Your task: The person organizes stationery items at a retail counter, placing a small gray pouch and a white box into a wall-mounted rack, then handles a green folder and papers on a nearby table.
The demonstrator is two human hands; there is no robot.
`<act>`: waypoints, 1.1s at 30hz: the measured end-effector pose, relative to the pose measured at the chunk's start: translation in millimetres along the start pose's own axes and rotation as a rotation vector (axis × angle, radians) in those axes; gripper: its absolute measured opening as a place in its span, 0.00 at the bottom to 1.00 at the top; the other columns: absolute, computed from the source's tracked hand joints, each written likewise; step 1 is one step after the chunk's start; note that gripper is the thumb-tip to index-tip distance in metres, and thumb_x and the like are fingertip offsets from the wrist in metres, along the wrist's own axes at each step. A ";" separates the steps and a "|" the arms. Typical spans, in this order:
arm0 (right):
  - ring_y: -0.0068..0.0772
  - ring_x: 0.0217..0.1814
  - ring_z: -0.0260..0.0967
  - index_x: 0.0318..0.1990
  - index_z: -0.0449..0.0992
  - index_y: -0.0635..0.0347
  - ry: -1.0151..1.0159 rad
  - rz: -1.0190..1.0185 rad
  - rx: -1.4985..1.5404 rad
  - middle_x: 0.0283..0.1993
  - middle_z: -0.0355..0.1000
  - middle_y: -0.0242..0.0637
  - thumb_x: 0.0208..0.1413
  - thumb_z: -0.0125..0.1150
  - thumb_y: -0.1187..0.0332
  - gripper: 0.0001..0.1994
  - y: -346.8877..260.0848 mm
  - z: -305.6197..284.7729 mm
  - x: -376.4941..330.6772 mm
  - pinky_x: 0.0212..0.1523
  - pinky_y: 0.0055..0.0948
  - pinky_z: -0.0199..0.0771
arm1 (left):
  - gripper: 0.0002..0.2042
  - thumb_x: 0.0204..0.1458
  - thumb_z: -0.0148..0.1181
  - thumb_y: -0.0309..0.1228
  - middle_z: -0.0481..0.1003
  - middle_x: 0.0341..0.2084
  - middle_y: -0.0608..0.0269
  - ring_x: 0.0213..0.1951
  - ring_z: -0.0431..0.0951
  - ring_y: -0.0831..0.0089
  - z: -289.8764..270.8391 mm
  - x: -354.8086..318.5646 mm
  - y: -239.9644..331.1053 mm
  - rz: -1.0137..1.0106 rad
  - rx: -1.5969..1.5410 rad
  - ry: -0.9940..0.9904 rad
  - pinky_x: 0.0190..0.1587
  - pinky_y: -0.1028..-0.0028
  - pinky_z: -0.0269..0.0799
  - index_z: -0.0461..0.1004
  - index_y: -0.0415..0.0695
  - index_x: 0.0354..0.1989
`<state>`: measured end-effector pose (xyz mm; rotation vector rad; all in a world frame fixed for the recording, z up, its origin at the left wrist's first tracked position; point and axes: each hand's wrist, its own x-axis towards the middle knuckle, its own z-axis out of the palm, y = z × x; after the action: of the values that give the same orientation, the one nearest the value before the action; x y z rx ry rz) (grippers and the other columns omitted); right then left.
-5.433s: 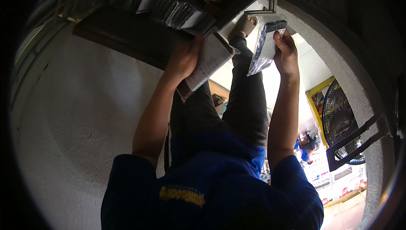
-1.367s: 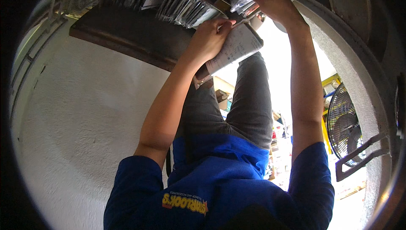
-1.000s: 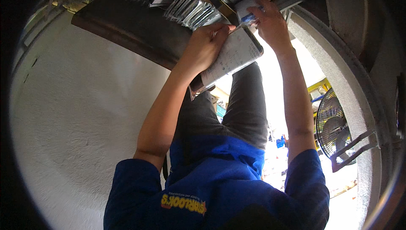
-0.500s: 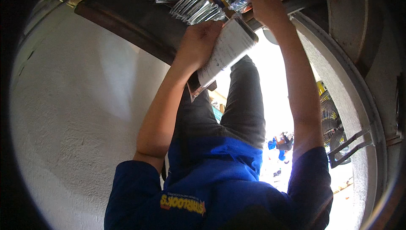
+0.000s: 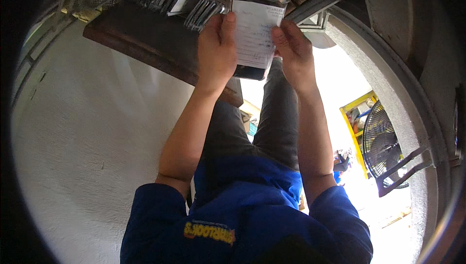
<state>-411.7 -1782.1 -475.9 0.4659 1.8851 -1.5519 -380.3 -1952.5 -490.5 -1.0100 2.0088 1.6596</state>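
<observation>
Between my hands is a flat plastic-sleeved packet [image 5: 256, 33], with a white slip bearing handwriting laid over a dark, glossy panel whose lower end shows. What the dark panel is, I cannot make out. My left hand [image 5: 217, 50] grips its left edge, thumb upright along the front. On the right edge, my right hand [image 5: 293, 48] pinches it with the thumb in front and the fingers partly hidden behind. The packet faces up toward me, nearly upright in the picture, close to rows of similar sleeved packets [image 5: 206, 12].
A dark wooden shelf [image 5: 141, 45] carries the tightly filed packets, with a pale card [image 5: 187, 0] among them. A white wall [image 5: 97, 133] stands at left. Right of me are a bright doorway, a black fan [image 5: 383, 135], a yellow-framed rack [image 5: 354, 128] and metal brackets [image 5: 403, 171].
My right hand has come away from the filed packets, down and left onto the packet's right edge. The packet has turned from a slant to nearly upright and faces me more squarely.
</observation>
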 end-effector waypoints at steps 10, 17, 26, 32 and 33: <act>0.26 0.43 0.74 0.53 0.74 0.68 -0.043 0.002 0.094 0.41 0.78 0.38 0.66 0.63 0.67 0.15 4.4 -30.6 1.6 0.45 0.29 0.74 | 0.15 0.65 0.63 0.40 0.77 0.24 0.67 0.28 0.72 0.85 6.7 14.4 11.2 0.195 -0.069 -0.234 0.30 0.77 0.65 0.77 0.38 0.38; 0.30 0.54 0.74 0.57 0.72 0.67 -0.028 -0.045 0.148 0.50 0.78 0.42 0.65 0.61 0.73 0.15 13.3 -44.3 -9.0 0.57 0.32 0.72 | 0.16 0.64 0.63 0.42 0.80 0.25 0.58 0.29 0.81 0.72 8.6 56.5 30.4 0.286 0.126 -0.372 0.33 0.71 0.73 0.79 0.38 0.42; 0.28 0.52 0.73 0.57 0.73 0.67 0.014 -0.023 0.129 0.49 0.79 0.39 0.66 0.60 0.73 0.15 25.4 -66.2 -23.6 0.55 0.30 0.72 | 0.27 0.55 0.69 0.39 0.75 0.53 0.45 0.55 0.76 0.49 13.5 132.1 32.0 0.879 0.785 0.120 0.55 0.56 0.75 0.71 0.36 0.60; 0.24 0.45 0.72 0.56 0.75 0.66 0.033 0.062 0.153 0.44 0.78 0.36 0.67 0.59 0.70 0.14 24.9 -75.1 -25.6 0.48 0.27 0.72 | 0.32 0.51 0.73 0.37 0.70 0.58 0.45 0.58 0.72 0.48 6.4 164.9 21.6 0.979 1.049 0.274 0.57 0.53 0.71 0.70 0.38 0.62; 0.23 0.44 0.71 0.56 0.76 0.66 0.044 0.061 0.182 0.44 0.78 0.36 0.67 0.59 0.69 0.14 24.8 -75.3 -24.4 0.47 0.26 0.71 | 0.32 0.50 0.73 0.38 0.71 0.57 0.47 0.57 0.73 0.49 5.3 168.2 19.4 0.990 1.045 0.275 0.58 0.53 0.71 0.70 0.39 0.62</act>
<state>-397.2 -1700.6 -470.6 0.6366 1.7528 -1.6924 -510.4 -1997.1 -589.3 0.2093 3.2169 0.4255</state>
